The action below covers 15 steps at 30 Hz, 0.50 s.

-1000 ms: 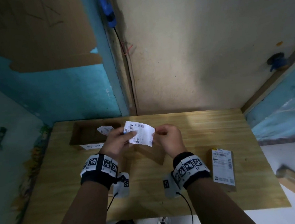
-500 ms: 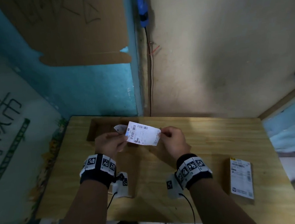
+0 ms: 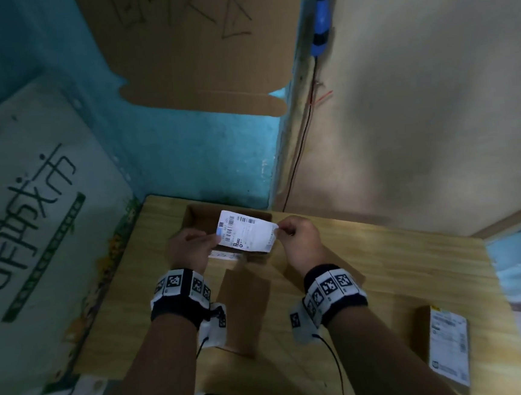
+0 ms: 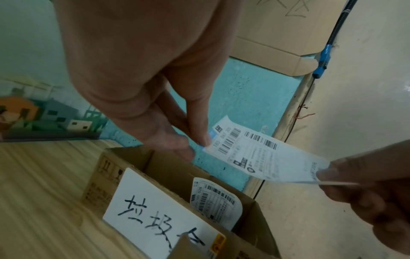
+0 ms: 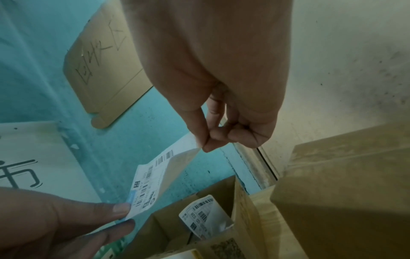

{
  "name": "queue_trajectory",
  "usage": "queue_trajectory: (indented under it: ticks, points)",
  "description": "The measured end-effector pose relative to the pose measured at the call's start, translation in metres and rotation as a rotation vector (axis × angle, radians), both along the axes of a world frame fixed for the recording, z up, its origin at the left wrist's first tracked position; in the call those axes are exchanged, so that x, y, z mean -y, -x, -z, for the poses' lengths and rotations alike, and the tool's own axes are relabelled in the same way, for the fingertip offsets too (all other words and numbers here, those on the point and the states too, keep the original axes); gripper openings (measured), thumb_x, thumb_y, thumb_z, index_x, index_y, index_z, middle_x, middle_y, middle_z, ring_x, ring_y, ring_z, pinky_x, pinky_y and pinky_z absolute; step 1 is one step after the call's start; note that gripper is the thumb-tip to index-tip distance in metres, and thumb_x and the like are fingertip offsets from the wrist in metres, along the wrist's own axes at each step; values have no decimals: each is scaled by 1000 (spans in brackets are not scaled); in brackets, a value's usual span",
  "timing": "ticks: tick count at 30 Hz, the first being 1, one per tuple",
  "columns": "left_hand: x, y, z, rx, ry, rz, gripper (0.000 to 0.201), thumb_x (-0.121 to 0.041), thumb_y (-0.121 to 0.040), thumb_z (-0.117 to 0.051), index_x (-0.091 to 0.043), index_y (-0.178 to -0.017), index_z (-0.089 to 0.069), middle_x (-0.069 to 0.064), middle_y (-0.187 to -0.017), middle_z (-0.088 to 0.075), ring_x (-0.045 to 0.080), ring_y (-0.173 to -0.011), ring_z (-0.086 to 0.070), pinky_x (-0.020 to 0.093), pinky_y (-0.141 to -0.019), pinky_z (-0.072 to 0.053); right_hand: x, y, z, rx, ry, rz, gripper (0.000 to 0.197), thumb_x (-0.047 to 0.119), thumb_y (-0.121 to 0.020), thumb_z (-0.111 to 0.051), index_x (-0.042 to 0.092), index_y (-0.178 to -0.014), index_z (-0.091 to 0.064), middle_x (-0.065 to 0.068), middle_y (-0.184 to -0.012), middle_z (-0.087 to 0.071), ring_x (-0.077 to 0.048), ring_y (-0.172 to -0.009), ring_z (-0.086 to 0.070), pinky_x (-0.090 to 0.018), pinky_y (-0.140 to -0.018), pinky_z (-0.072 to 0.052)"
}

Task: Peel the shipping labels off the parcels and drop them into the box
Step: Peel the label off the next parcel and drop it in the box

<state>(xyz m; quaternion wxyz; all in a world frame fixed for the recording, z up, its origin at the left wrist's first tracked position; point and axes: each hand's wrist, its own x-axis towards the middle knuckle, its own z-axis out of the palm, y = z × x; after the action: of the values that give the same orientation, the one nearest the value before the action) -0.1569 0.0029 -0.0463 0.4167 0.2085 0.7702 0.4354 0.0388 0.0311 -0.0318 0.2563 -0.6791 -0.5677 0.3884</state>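
Head view: the left hand point(image 3: 191, 247) and the right hand point(image 3: 301, 241) stretch a peeled shipping label point(image 3: 246, 231) between them, each pinching one short edge, left at the label's 9 o'clock end, right at its 3 o'clock end. The label hangs in the air over the open cardboard box point(image 3: 191, 217), which sits at the table's 11 o'clock corner. The wooden table point(image 3: 385, 265) also carries a bare brown parcel point(image 3: 243, 306) below the hands, between the two wrists, and a second parcel point(image 3: 448, 344) at 4 o'clock with its label on top. Both wrists wear black bands with square code markers. Left wrist view: the left hand point(image 4: 168, 108) nips the barcode end of the label point(image 4: 264, 154) between thumb and fingertip; the right hand point(image 4: 363, 189) grips the other end at 3 o'clock. Under the label the box point(image 4: 115, 168) stands open, with a white card bearing handwritten characters point(image 4: 155, 213) on its near wall and another curled label point(image 4: 215, 198) lying inside. Right wrist view: the right hand point(image 5: 221, 133) pinches the label's point(image 5: 153, 182) corner with thumb and forefinger, other fingers curled; the left hand point(image 5: 73, 222) at 8 o'clock clamps the far end. The box point(image 5: 241, 201) sits at 6 o'clock with the curled label point(image 5: 204, 215) inside, and the brown parcel point(image 5: 346, 192) fills 4 o'clock.
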Motion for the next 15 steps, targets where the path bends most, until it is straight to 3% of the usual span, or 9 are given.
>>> queue_trajectory:
  ticks: [3, 6, 8, 11, 13, 15]
  points:
    - [1, 6, -1, -41, -28, -13, 43, -5, -67, -83, -5, -106, -66, 9, -101, -70, 27, -91, -66, 32, -74, -51, -1, 10, -5, 31, -17, -19, 25, 3, -98, -61, 6, -119, -73, -13, -110, -75, -28, -103, -69, -28, -80, -49]
    - [-1, 10, 3, -64, -69, -48, 76, -5, -68, -83, -8, -133, -45, 3, -108, -61, 22, -101, -58, 33, -83, -45, 0, 20, -9, 79, 0, -73, 49, 6, -98, -62, 14, -145, -55, -14, -110, -74, -26, -100, -69, -28, -77, -48]
    - [-2, 12, 5, 6, -83, -58, 93, 0, -67, -82, -12, -143, -31, 5, -102, -64, 19, -99, -56, 35, -87, -43, -2, 24, -8, 89, 17, -46, 42, 9, -98, -62, 14, -140, -59, -12, -112, -74, -22, -97, -67, -27, -75, -45]
    - [-4, 19, 8, 8, -48, -66, 78, 2, -66, -82, -11, -132, -42, 6, -85, -70, 19, -89, -60, 34, -83, -45, -9, 26, -5, 53, -1, 23, 20, 9, -97, -63, 6, -114, -74, -11, -112, -74, -22, -97, -68, -34, -86, -55]
    - [-5, 23, 10, -18, -33, -53, 61, -1, -63, -84, -15, -112, -51, 11, -90, -72, 24, -89, -65, 36, -79, -50, -13, 26, -2, 66, -17, 20, 15, 9, -96, -64, 5, -104, -76, -12, -107, -75, -26, -99, -69, -38, -91, -57]
    - [-7, 25, 13, -27, -13, -33, 55, -5, -61, -86, -10, -105, -54, 9, -86, -71, 29, -90, -68, 40, -78, -54, -16, 29, 0, 80, -12, 6, 15, 8, -96, -64, 5, -99, -77, -11, -103, -76, -26, -97, -69, -40, -90, -57]
